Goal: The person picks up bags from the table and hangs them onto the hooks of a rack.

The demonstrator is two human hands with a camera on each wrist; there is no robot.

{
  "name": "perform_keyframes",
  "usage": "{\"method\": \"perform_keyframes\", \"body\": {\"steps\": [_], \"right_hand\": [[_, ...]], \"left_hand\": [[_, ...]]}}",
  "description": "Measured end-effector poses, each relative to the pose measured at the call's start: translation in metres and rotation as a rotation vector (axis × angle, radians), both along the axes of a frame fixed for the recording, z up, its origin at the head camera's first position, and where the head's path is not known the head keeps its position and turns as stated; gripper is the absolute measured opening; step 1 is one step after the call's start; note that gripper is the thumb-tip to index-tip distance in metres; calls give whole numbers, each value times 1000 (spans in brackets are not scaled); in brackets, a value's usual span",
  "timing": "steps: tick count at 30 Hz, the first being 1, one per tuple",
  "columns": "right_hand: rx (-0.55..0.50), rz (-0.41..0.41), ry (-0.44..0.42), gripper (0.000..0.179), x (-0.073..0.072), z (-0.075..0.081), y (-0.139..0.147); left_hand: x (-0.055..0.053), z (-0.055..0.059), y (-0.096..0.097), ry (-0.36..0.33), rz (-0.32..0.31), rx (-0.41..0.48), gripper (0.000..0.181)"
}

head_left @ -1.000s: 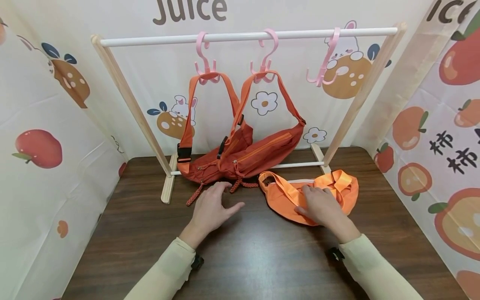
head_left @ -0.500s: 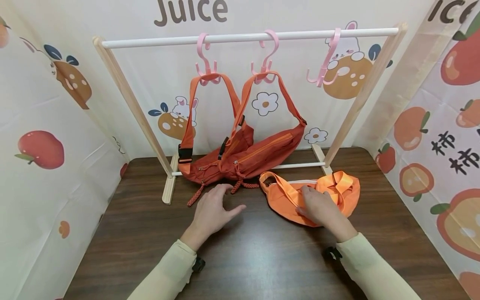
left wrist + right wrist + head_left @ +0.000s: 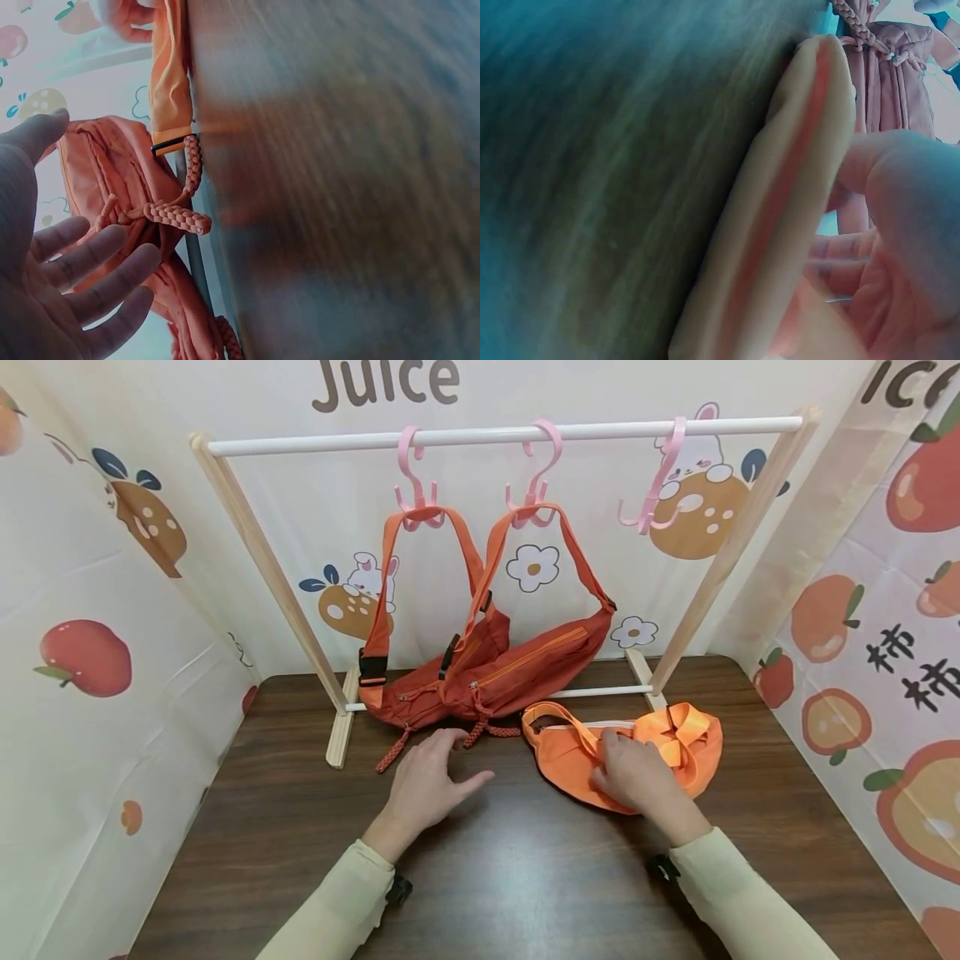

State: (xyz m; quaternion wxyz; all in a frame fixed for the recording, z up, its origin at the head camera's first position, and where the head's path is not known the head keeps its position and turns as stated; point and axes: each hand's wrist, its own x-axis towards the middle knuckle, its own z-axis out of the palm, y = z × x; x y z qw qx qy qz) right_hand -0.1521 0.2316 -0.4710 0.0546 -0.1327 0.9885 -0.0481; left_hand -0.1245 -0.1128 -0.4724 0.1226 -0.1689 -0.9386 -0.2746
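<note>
An orange waist bag (image 3: 562,768) lies flat on the table at the right, its strap (image 3: 678,727) looped loosely on top. The person's right hand (image 3: 639,774) is over the bag's middle, fingers curled, pinching the strap. In the right wrist view the bag's edge (image 3: 780,202) stands in front of that hand and hides part of the fingers. The left hand (image 3: 426,783) hovers above the table, thumb and fingers spread, holding nothing. Nearest to it are two red-orange waist bags (image 3: 540,668), hung by their straps from pink hooks (image 3: 534,497).
A white rail (image 3: 480,437) on a wooden frame (image 3: 255,552) spans the back. A third pink hook (image 3: 652,493) hangs at its right with nothing on it. Braided zip pulls (image 3: 393,752) dangle onto the table (image 3: 495,877). Printed cloth walls stand on the sides.
The right fingers have curled in and drawn the strap together, so its left part arches up more. The left hand has stayed put. The head view has shifted slightly.
</note>
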Motion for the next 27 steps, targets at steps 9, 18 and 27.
{"method": "perform_keyframes", "body": {"steps": [9,18,27], "right_hand": [[80,78,185,5,6,-6,2],[-13,61,274,13,9,4,6],[-175,58,320,26,3,18,7]], "left_hand": [[0,1,3,-15,-4,-14,70],[0,2,10,-6,-33,1,67],[-3,4,18,-36,-77,18,62]]}}
